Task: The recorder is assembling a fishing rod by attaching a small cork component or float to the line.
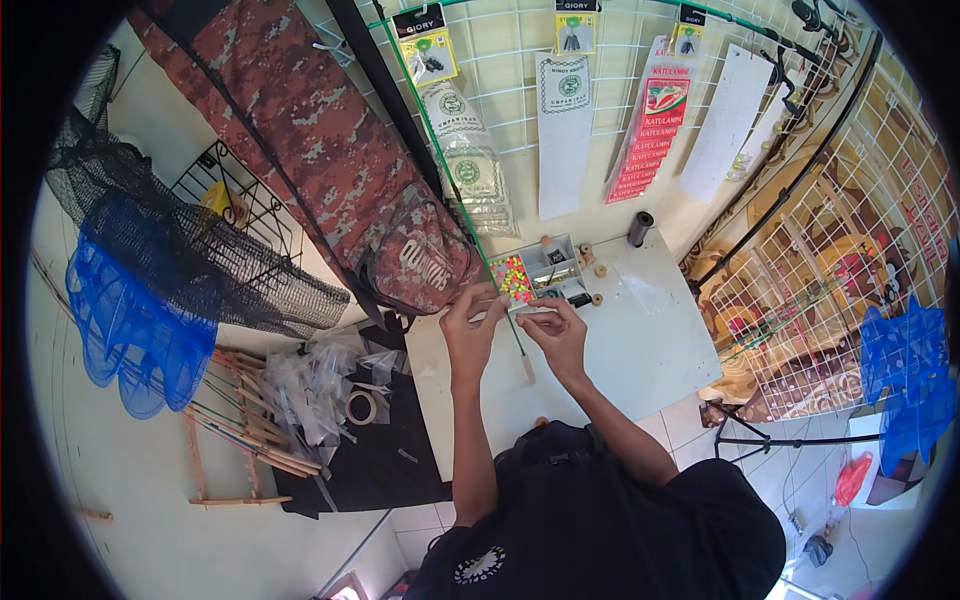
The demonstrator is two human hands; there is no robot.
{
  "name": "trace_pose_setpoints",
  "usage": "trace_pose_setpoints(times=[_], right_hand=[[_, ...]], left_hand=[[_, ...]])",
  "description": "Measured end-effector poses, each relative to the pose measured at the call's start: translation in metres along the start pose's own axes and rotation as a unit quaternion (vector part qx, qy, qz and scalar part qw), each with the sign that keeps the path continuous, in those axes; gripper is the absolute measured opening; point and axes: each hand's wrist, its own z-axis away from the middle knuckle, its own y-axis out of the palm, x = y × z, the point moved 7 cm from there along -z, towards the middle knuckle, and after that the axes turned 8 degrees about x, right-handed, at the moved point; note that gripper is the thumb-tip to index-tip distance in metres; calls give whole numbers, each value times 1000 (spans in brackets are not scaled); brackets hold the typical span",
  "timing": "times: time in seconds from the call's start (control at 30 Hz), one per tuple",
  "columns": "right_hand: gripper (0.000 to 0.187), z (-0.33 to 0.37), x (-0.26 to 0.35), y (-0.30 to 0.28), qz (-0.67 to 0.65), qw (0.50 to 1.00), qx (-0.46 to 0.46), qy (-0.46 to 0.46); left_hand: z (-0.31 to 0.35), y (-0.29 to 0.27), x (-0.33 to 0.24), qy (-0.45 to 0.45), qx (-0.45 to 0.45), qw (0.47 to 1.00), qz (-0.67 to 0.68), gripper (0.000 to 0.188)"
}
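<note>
Both my hands are raised over the near edge of a small tray of bright pink, yellow, green and orange beads [512, 276]. My left hand [470, 325] has its thumb and fingertips drawn together at the left corner of the tray. On the other side, my right hand [558, 335] makes a similar pinch. Whatever lies between the fingertips is too small to make out. A thin green fishing rod [462, 185] runs down past the tray and between my hands. Its pale handle [528, 370] points toward me over the white table [630, 330].
A grey compartment box [565, 268] adjoins the beads, with small wooden spools [598, 270] and a dark spool [641, 228] beyond. Left stands a camouflage rod bag [320, 150]; plastic bags [310, 390] and a tape roll [360, 407] lie nearby. Packaged tackle [650, 130] hangs on a white wire grid.
</note>
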Motion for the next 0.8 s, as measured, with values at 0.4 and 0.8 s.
trace_pose_setpoints(times=[0.4,0.8], right_hand=[[34,-8,3,6,-4,1000,16,14],[32,-10,5,6,-25,999,18,21]], left_hand=[[1,-1,0,-14,1,1000,-13,20],[2,0,5,-25,4,999,19,22]])
